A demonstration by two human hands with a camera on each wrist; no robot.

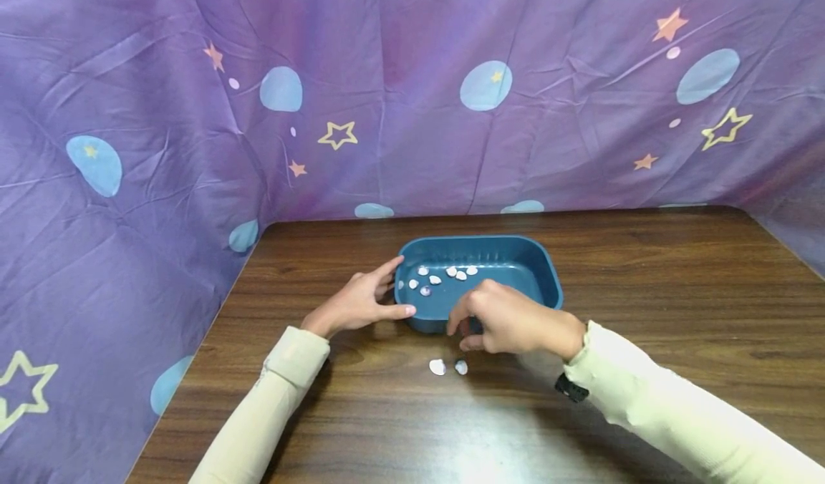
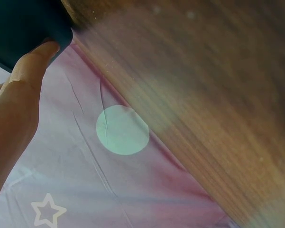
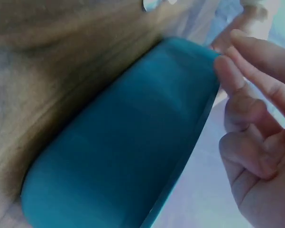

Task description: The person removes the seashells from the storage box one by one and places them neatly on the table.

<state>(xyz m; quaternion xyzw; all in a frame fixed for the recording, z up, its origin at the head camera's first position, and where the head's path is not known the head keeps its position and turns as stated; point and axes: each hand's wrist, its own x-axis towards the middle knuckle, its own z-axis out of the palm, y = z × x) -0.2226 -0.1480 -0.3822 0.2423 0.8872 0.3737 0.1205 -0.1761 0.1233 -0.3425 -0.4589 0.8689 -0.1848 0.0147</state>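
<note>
A blue plastic tub (image 1: pixel 551 276) sits on the table with several small white seashells (image 1: pixel 435 280) on its floor, mostly toward the left. My left hand (image 1: pixel 354 301) spans its left end, fingers spread, thumb laid on the front rim and the forefinger along the left rim. In the left wrist view, a digit presses on the tub (image 2: pixel 19 28) near its corner. My right hand (image 1: pixel 505 319) hovers at the front rim, fingers bent loosely downward, with no shell showing between them. Two more shells (image 1: pixel 437 367) lie on the table just below this hand.
The brown wooden table (image 1: pixel 677 291) reaches back to a purple curtain (image 1: pixel 412 147) printed with stars and planets, which also hangs along the left side. A black band (image 1: pixel 571 388) shows at the right sleeve cuff.
</note>
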